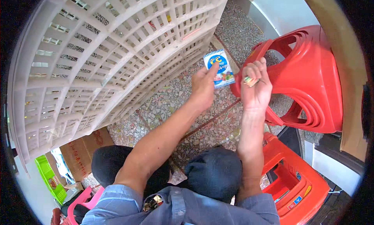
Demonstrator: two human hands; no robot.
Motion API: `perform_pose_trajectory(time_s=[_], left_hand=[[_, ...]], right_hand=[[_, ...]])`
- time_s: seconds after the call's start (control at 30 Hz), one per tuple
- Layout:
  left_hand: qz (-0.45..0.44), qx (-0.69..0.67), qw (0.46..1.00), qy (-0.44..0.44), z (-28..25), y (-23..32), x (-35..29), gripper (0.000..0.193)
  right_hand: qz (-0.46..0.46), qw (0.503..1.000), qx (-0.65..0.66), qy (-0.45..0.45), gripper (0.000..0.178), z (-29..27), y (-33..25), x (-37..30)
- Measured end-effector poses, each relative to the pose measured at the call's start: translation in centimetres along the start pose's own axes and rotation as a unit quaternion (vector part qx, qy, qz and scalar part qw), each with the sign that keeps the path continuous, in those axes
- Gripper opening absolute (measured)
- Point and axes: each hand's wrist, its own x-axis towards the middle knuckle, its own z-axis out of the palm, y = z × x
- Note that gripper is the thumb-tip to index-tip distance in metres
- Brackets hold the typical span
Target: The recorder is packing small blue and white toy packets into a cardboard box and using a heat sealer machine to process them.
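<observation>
My left hand (202, 87) grips a small white and blue packet (221, 75) by its left side, the thumb lying over its front. The packet has printed pictures and striped ends, and is held up above the floor. My right hand (258, 92) is turned palm up with its fingers curled over. Within those fingers sits a small bundle of thin pale and coloured strips (250, 81), whose exact kind is too small to make out. The two hands are apart, the right one a little beyond the packet's right edge.
A big white plastic crate (113, 69) with slotted sides leans along the left. Red stacked stools (311, 77) lie on their side at right, above an orange-red stool (307, 194). Cardboard (83, 153) lies lower left. Thin bits are scattered on the speckled floor (167, 96).
</observation>
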Motion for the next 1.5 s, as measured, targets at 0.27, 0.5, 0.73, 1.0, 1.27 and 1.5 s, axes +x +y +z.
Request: perform_pose_trajectory(time_s=[0.27,0.5,0.73,1.0,1.27,1.5], left_hand=[[-0.042,-0.050,0.997,-0.030,0.4,1.8,-0.4,0.032],[-0.009,-0.020,0.999,-0.029,0.5,2.0,-0.7,0.035],[0.017,0.072,0.996,-0.052,0.4,2.3,-0.8,0.052],[-0.280,0.128,0.922,-0.235,-5.5,4.9,1.8,0.092],[-0.330,0.014,0.900,-0.286,-2.5,5.8,-0.8,0.053],[-0.186,0.146,0.946,-0.222,-2.9,4.9,-0.3,0.030]], right_hand=[[0.023,0.996,-0.085,0.018,0.013,-3.5,-2.7,-0.6],[0.103,0.928,-0.329,0.140,0.020,-2.5,2.1,-4.1],[0.093,0.912,-0.387,0.101,0.015,-2.5,1.7,-3.7],[0.096,0.917,-0.377,0.085,0.013,-3.0,0.5,-3.2],[0.140,0.833,-0.534,-0.028,0.017,-3.9,-1.1,-2.9],[0.096,0.838,-0.532,0.073,0.024,-5.0,-0.3,-2.4]])
